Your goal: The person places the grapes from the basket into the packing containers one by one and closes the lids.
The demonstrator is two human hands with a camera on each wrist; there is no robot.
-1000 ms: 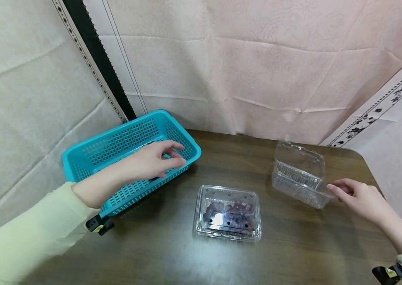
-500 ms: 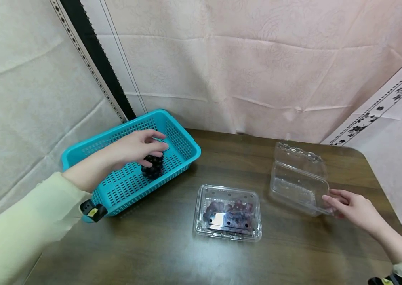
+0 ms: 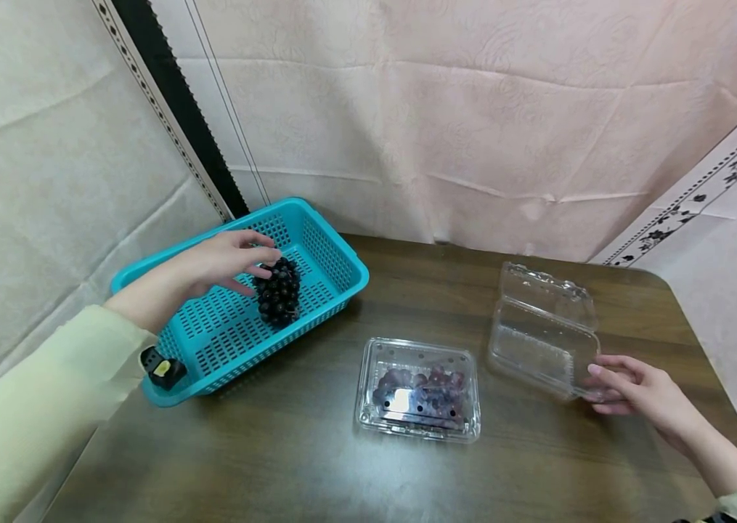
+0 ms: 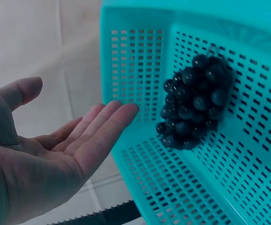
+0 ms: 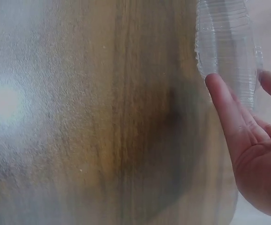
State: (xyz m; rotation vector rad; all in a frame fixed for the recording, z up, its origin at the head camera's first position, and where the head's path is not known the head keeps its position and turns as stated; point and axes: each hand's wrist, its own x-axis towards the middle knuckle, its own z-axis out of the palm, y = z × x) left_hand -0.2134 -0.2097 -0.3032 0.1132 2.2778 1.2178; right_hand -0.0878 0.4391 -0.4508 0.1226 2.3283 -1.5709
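Observation:
A bunch of dark grapes (image 3: 279, 296) lies in the turquoise basket (image 3: 324, 254) on the left side of the table. Over the basket hangs my left hand (image 3: 221, 263), fingers spread and nothing in its grasp; the left wrist view shows the palm apart from the grapes (image 4: 196, 103). At the right, a clear plastic clamshell box (image 3: 534, 345) has its lid raised and no contents. My right hand (image 3: 645, 392) pinches its near right corner, thumb on one side and fingers on the other, as the right wrist view also shows.
A lidded clear clamshell box (image 3: 418, 392) with reddish-purple grapes inside sits on the brown wooden table (image 3: 277, 457), between the basket and the lidless-looking raised box. Pale cloth curtains (image 3: 473, 131) stand behind the table.
My left hand has drawn back leftward from the grapes, which now show in the basket. My right hand has tipped the raised-lid box down flatter and shifted slightly left.

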